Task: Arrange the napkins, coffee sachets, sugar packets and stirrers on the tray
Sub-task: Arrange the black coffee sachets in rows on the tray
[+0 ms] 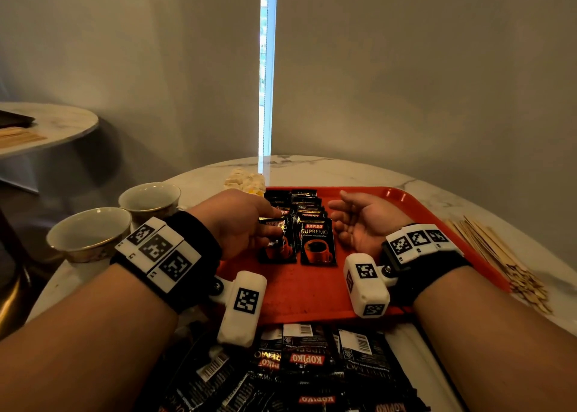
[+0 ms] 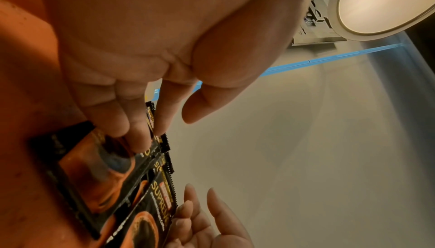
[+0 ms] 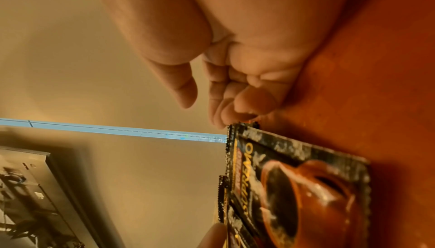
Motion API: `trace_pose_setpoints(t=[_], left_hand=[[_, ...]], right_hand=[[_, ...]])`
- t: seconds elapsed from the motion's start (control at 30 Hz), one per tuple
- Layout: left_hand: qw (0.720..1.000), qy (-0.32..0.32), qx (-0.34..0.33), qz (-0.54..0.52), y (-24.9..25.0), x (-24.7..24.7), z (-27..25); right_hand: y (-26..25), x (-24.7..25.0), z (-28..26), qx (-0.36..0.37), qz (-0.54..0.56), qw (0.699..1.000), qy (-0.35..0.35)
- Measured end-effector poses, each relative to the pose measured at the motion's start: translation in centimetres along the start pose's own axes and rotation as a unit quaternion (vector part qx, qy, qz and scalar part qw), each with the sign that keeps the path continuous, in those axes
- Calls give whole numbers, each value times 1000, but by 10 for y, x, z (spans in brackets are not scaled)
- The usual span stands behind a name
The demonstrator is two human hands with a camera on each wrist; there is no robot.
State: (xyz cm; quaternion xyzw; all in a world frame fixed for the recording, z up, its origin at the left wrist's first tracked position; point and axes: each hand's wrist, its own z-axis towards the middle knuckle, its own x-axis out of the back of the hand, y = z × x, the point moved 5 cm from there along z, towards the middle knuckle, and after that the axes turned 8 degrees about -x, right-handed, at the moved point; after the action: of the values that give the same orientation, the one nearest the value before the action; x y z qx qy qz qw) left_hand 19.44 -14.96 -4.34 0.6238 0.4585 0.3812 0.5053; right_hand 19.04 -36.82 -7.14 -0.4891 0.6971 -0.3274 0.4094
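Left column of Kopiko Supremo coffee sachets (image 1: 278,240) on the red tray (image 1: 312,290), and the left hand (image 1: 240,221) is on it, fingers (image 2: 139,140) pressing down on the front sachet. Whether that grip is actually pinched on it, I cannot tell; the thumb stands clear in the left wrist view. Just to the right of that column lies the second column (image 1: 317,243), and beyond it the right hand (image 1: 365,221) rests on edge, fingers relaxed and apart, holding nothing, fingertips at the sachet corner.

The risk: these slick overlapped packs could slide and fan out if the left fingers drag, and the two columns could ride over each other. Loose sachets (image 1: 306,368) wait nearer than the tray; wooden stirrers (image 1: 499,255) right of it on the desk, sugar packets (image 1: 246,179) behind it.
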Motion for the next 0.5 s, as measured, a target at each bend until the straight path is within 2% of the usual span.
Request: trace_pose_setpoints(t=[0.3,0.5], left_hand=[[1000,-7,-8,-15,-2,-5,1],[999,-2,-21,-45,4,-3,0]], right_hand=[[0,-3,-4,-3,-13,1000,3],[-11,-2,-18,-16,-88,996,14]])
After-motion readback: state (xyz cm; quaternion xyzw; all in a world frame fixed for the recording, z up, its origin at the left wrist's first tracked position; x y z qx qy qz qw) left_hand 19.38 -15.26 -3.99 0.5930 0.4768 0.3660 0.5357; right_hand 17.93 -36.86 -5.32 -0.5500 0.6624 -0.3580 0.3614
